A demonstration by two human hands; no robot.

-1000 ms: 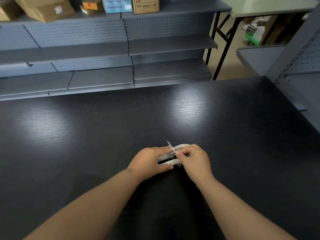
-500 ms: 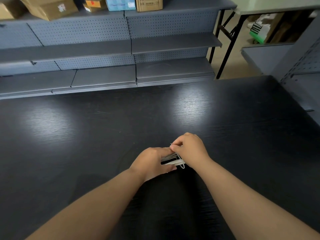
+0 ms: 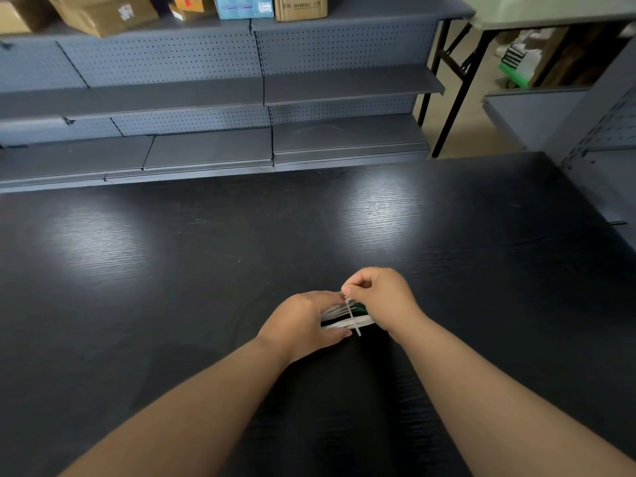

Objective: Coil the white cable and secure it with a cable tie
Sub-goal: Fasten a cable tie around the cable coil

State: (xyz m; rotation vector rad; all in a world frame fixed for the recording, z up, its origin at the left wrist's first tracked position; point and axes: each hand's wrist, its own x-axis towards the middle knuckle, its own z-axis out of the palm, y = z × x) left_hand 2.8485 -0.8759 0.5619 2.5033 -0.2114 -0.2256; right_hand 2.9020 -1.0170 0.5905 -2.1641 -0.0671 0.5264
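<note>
The white cable (image 3: 339,318) is bunched into a flat coil between my hands, low over the black table (image 3: 172,270). My left hand (image 3: 301,323) grips the coil's left end, hiding most of it. A thin white cable tie (image 3: 351,313) crosses the strands upright. My right hand (image 3: 380,297) is closed, thumb and forefinger pinching the tie's upper end above the coil; the tie's lower end pokes out below the strands. The coil's right end is hidden behind my right hand.
Grey pegboard shelving (image 3: 213,108) runs along the table's far edge, with cardboard boxes (image 3: 103,12) on its top shelf. A folding table's black legs (image 3: 454,80) stand at the back right, and more grey shelving (image 3: 605,139) borders the right side.
My right hand has moved from the coil's near right side up and over it, now pinching the tie's top end. The tie stands more upright across the strands. My left hand keeps its grip.
</note>
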